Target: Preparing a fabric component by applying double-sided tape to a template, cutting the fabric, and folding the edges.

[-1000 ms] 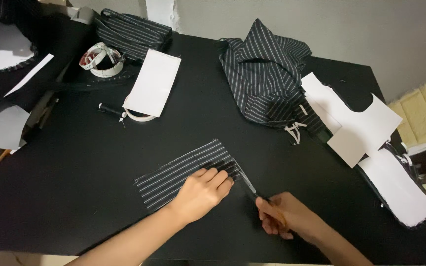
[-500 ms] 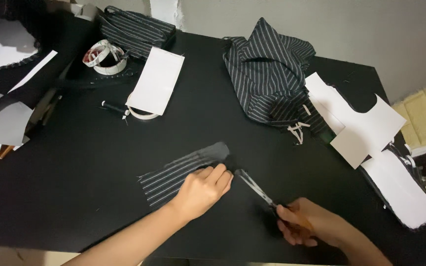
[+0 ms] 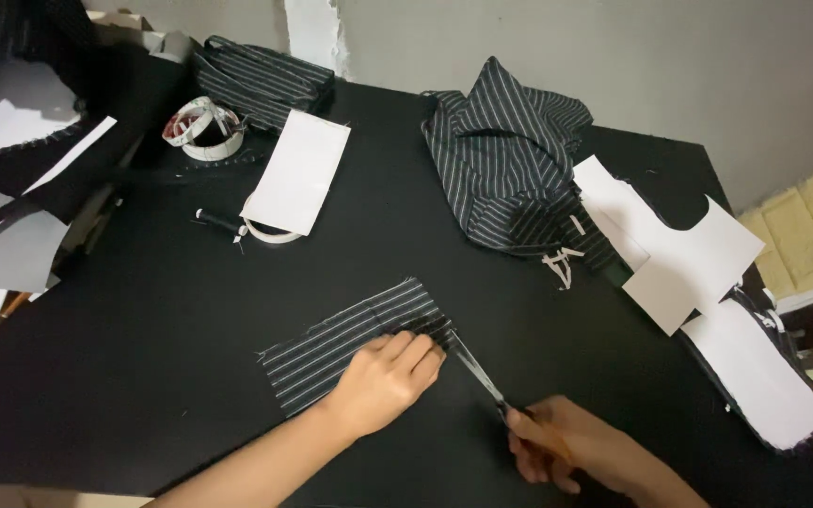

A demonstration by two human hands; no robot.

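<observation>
Nearest to the camera, the right hand [image 3: 566, 456] is closed around the handles of a pair of scissors [image 3: 478, 373]. The blades point up and to the left, toward the right end of a striped fabric strip [image 3: 355, 343], and their tips reach its edge. The left hand [image 3: 386, 381] lies flat on this strip with the fingers spread a little; it presses the cloth down and grasps nothing. The strip lies on the black table [image 3: 143, 376], near the front edge. Its long axis runs from lower left to upper right, and its thin white stripes run the same way.

Farther back lie a white paper card [image 3: 298, 171] and a roll of tape [image 3: 201, 130]. To the right, a crumpled striped garment [image 3: 505, 160] lies beside white paper patterns [image 3: 679, 249].
</observation>
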